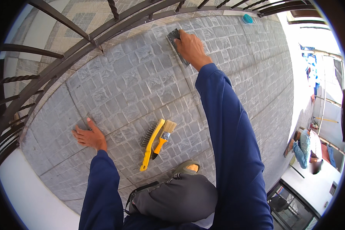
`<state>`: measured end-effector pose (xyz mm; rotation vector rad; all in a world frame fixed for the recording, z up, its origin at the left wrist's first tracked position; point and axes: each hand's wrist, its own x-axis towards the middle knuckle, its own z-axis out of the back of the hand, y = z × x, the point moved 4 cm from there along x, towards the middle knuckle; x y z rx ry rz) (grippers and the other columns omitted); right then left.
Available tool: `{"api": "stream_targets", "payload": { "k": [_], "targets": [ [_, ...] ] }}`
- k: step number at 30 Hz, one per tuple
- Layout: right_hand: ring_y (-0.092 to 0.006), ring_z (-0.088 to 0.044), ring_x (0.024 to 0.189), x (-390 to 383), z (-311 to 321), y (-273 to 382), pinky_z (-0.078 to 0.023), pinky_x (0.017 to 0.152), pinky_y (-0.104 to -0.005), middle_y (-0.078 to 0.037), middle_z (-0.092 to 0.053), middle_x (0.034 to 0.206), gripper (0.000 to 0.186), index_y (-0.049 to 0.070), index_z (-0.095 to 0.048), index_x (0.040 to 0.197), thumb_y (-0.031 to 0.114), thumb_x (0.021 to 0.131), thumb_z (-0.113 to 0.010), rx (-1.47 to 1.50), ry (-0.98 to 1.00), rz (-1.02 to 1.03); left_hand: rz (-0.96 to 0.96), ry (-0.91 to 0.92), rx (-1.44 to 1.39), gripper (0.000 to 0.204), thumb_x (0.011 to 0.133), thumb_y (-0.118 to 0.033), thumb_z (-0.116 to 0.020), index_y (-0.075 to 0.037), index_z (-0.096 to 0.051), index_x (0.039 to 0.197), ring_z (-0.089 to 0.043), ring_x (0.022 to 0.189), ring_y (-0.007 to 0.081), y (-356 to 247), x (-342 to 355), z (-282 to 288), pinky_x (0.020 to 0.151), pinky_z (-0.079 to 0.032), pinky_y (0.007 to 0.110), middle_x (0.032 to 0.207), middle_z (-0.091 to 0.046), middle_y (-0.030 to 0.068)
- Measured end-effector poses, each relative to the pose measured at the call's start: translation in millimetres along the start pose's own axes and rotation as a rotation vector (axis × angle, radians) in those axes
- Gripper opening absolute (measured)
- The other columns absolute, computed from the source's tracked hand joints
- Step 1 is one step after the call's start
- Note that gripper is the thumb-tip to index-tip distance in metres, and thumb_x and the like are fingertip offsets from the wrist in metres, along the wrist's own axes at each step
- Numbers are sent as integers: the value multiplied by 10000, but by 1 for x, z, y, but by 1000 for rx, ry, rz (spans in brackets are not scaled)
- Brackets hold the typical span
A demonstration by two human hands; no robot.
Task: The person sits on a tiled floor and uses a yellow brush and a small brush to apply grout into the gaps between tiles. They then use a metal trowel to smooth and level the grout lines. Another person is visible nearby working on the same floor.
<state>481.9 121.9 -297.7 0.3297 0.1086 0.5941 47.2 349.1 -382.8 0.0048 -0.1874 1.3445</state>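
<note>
My left hand (90, 136) rests on the grey stone-patterned tiles (122, 99) with its fingers spread and nothing in it. Farther ahead and to the right, my right hand (191, 48) is closed around a dark, flat, rectangular plate (184, 60), whose long edge lies along a tile joint. Whether the plate has a handle is hidden by the fingers. Between my forearms lie a wire brush (152, 145) with a yellow handle and a paintbrush (164, 138) with pale bristles and an orange handle tipped in black. They lie side by side, nearer to my left hand.
A brown metal railing (99, 36) curves along the far left edge of the tiles. At the far right sits a teal scrub brush (248, 19). A white wall (30, 184) borders the near left. Another person (304, 149) is off to the right, near a glass door (291, 205).
</note>
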Motion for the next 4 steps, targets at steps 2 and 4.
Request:
{"api": "stream_targets", "payload": {
  "k": [2,4],
  "targets": [
    [-460,-629,771,11,-7,3,-487,700,-528,-275,-643,783,263,-12,-562,1006,225,895,-591,10,-34,30,-8,-6,-6,790,926,-683,-376,-80,-314,1433,-171,1433,335,-1,-1,-1,1139,-158,518,1526,-208,193],
    [-482,-620,756,25,-14,3,-480,696,-542,-278,-643,775,306,-14,-566,1060,241,893,-599,4,-41,29,-21,-20,-24,800,923,-685,-384,-79,-306,1440,-160,1437,338,0,-1,-1,1139,-164,524,1535,-194,192]
  ]
}}
